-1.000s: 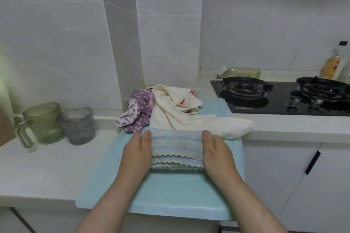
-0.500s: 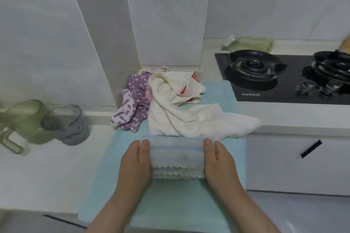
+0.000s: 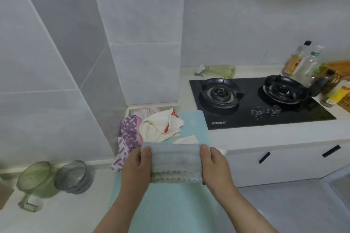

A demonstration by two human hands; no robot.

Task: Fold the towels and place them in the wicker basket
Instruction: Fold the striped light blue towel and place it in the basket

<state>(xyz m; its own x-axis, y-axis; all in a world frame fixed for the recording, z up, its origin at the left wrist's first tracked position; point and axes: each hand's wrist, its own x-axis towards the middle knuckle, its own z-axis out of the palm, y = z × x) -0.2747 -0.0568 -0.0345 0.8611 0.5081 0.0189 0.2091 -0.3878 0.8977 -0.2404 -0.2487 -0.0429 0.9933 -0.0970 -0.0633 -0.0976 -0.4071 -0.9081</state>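
A folded pale blue towel [image 3: 175,161] with scalloped edges is held between both hands above the light blue mat [image 3: 170,206]. My left hand [image 3: 136,164] grips its left end and my right hand [image 3: 216,164] grips its right end, thumbs on top. Behind it, a crumpled cream towel with red print [image 3: 161,126] and a purple patterned towel [image 3: 127,136] lie unfolded at the mat's far end, against the wall corner. A woven brown edge [image 3: 345,101] shows at the far right; I cannot tell if it is the basket.
A black two-burner gas hob [image 3: 253,100] is set in the counter to the right, with bottles [image 3: 303,62] behind it. A green jug [image 3: 36,181] and a grey cup [image 3: 73,176] stand at the left. White cabinets and floor lie lower right.
Both hands have lifted the folded blue towel off the mat. The view has swung to the right, bringing the whole hob and the bottles into sight.
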